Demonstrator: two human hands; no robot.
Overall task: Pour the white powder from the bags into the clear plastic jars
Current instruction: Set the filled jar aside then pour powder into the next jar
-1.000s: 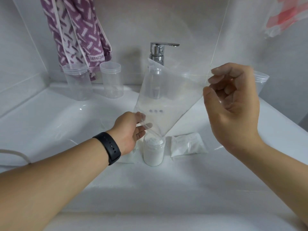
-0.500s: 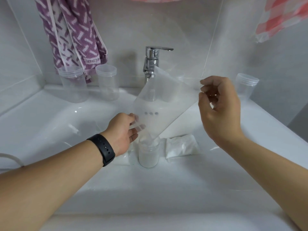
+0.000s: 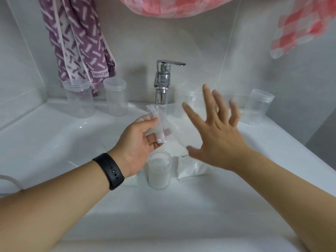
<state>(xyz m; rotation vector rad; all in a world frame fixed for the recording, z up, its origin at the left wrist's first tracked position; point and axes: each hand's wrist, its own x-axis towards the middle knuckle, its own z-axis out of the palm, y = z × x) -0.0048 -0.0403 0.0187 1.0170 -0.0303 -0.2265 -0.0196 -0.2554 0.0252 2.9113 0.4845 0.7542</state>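
A clear jar nearly full of white powder stands on the front rim of the white sink. My left hand pinches the emptied clear bag, crumpled, just above and behind that jar. My right hand hovers to the right of the bag with fingers spread wide, blurred, holding nothing. A full bag of white powder lies to the right of the jar. Another bag lies partly hidden under my left wrist.
Two empty jars stand at the sink's back left and one empty jar at the back right. A chrome tap rises in the middle. A purple towel and red-checked cloths hang above.
My right hand has let go of the bag's top corner and spread its fingers. The bag has collapsed from a stretched funnel into a crumpled strip in my left hand.
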